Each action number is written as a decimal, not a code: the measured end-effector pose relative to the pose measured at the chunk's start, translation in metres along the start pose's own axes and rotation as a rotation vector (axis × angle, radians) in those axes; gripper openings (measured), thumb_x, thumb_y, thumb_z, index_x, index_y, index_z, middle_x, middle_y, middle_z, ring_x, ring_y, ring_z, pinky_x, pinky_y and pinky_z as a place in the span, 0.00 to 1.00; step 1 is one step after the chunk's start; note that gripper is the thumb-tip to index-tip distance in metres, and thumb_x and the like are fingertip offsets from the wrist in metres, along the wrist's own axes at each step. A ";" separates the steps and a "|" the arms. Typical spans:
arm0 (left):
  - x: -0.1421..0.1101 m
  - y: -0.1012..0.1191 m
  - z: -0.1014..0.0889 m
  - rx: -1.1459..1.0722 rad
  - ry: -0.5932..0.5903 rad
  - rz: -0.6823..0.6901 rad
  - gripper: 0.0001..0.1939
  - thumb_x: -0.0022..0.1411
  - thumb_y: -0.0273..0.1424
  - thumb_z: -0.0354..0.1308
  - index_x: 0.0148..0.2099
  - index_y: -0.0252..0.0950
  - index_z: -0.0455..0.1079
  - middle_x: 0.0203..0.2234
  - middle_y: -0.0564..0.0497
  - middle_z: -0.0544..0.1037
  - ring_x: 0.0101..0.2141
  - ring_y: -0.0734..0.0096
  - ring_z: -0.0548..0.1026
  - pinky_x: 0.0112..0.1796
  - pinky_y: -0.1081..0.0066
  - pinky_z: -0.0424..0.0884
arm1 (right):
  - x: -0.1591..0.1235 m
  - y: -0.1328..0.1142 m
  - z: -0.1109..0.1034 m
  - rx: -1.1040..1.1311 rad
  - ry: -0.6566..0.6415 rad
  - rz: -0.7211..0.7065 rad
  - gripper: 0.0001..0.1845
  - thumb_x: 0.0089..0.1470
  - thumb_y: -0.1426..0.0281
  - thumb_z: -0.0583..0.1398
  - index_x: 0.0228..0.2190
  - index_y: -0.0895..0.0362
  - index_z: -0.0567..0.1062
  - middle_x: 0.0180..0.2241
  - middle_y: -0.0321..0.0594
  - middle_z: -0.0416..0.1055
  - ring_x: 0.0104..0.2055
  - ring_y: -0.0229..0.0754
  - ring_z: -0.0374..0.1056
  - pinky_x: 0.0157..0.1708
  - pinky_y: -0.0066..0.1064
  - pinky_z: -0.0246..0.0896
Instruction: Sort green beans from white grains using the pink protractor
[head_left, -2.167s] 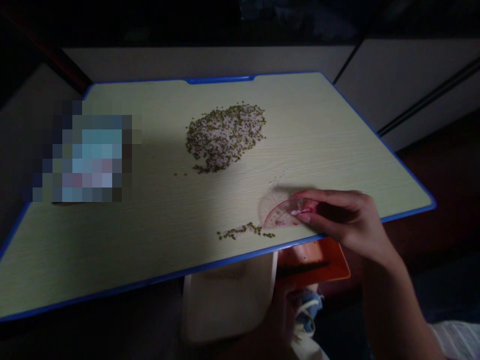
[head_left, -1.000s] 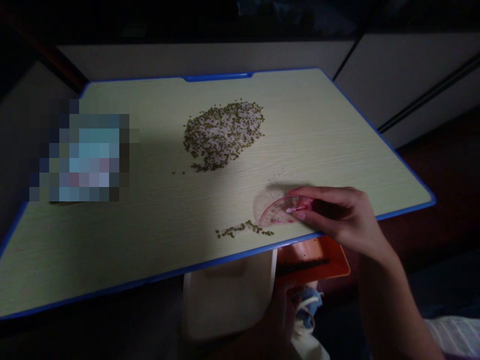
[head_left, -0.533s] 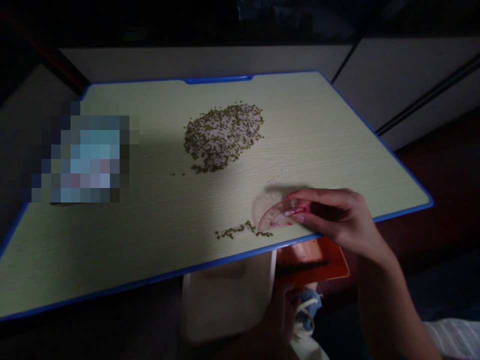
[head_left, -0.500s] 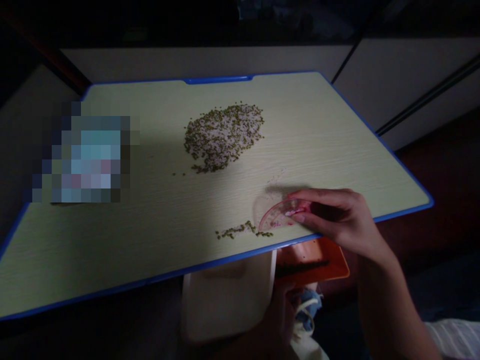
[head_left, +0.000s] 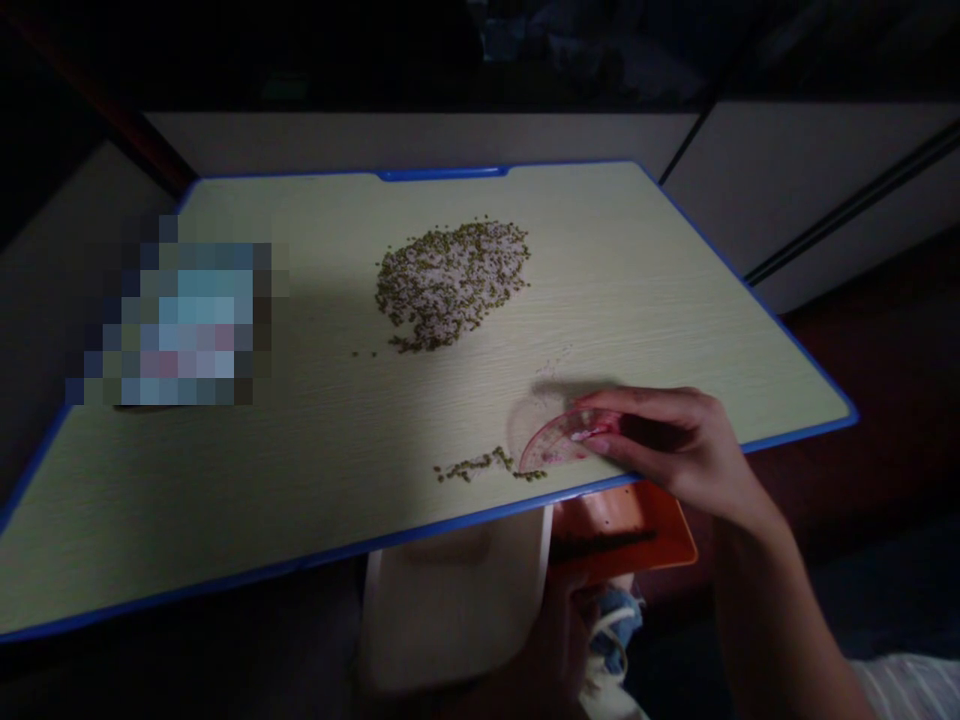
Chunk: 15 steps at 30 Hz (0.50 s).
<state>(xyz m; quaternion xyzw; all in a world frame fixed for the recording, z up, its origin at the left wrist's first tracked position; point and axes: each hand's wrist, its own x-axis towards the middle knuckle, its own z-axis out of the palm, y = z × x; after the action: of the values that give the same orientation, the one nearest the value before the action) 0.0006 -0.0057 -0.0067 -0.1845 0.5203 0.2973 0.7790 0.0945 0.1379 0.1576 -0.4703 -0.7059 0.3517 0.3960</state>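
My right hand (head_left: 671, 445) pinches a clear pink half-round protractor (head_left: 559, 442) that stands on edge on the pale table (head_left: 315, 440), near its front blue rim. Just left of the protractor lies a small row of green beans and white grains (head_left: 484, 465). A large mixed pile of beans and grains (head_left: 446, 283) sits further back at mid-table. Below the table edge my left hand (head_left: 559, 625) is dim; it seems to hold an orange tray (head_left: 626, 525) and a white tray (head_left: 454, 610) side by side, its fingers barely visible.
A blurred-out object (head_left: 180, 320) lies at the table's left. White cabinet fronts (head_left: 795, 170) stand behind and to the right. Cloth (head_left: 611, 615) shows beneath the trays. The surroundings are dark.
The protractor has edged slightly left toward the small row of beans. The view has shifted a little; the big pile is unchanged.
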 end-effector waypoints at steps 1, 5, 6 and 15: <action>0.001 0.000 0.000 -0.004 0.006 -0.001 0.07 0.61 0.32 0.56 0.35 0.33 0.68 0.27 0.56 0.73 0.26 0.77 0.71 0.30 0.71 0.71 | 0.000 0.000 0.000 0.007 0.000 -0.002 0.13 0.46 0.74 0.65 0.38 0.55 0.81 0.29 0.39 0.79 0.27 0.38 0.73 0.28 0.28 0.70; 0.003 -0.001 -0.002 -0.015 0.004 0.002 0.06 0.62 0.31 0.56 0.35 0.33 0.68 0.27 0.56 0.72 0.26 0.77 0.71 0.29 0.71 0.71 | -0.001 0.000 -0.001 0.018 -0.001 -0.002 0.13 0.46 0.75 0.65 0.37 0.55 0.81 0.27 0.38 0.78 0.27 0.38 0.73 0.28 0.28 0.70; 0.003 -0.002 -0.003 -0.015 0.001 0.000 0.06 0.62 0.32 0.56 0.35 0.33 0.68 0.27 0.56 0.73 0.26 0.77 0.71 0.30 0.71 0.71 | -0.001 0.000 -0.001 0.022 0.001 -0.003 0.13 0.46 0.75 0.65 0.37 0.55 0.81 0.27 0.38 0.78 0.27 0.38 0.73 0.28 0.27 0.69; 0.003 -0.002 -0.004 -0.041 0.018 -0.016 0.06 0.62 0.31 0.55 0.36 0.33 0.68 0.29 0.55 0.73 0.27 0.77 0.71 0.30 0.71 0.71 | -0.003 0.001 -0.002 0.023 -0.005 0.007 0.13 0.46 0.76 0.65 0.37 0.54 0.81 0.28 0.38 0.78 0.27 0.37 0.72 0.28 0.27 0.69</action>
<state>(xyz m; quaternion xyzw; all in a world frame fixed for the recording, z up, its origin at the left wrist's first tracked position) 0.0002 -0.0086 -0.0112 -0.2073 0.5197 0.2999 0.7727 0.0972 0.1355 0.1567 -0.4671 -0.7012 0.3625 0.3984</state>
